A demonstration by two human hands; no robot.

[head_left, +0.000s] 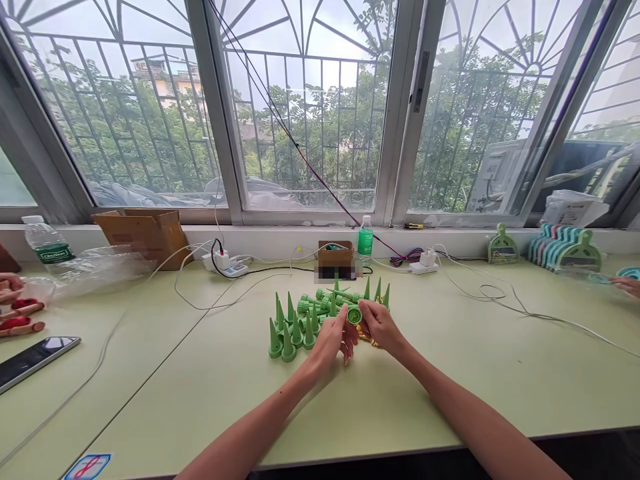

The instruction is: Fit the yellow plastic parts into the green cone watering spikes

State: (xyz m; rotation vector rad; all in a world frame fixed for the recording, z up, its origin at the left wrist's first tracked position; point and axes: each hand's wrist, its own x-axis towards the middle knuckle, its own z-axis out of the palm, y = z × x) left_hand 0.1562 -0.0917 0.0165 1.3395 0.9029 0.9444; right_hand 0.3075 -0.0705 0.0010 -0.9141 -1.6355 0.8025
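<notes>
Between my two hands is a green plastic cone piece [354, 316], its round hollow end facing me. My left hand [334, 339] grips it from the left with thumb and fingers. From the right, my right hand [379, 325] pinches its rim. Several green cone spikes [288, 345] stand point up on the table, left of my hands. Behind them lies a heap of green ribbed tubes [311, 305]. Small yellow pieces [369, 337] show partly under my right hand, which hides the rest of them.
A small brown box [336, 252] and a green-labelled bottle [365, 237] stand at the back. White cables [510, 300] cross the table on both sides. A phone [37, 360] lies at left, near another person's hand [10, 288]. Small dustpans [565, 248] stand at right.
</notes>
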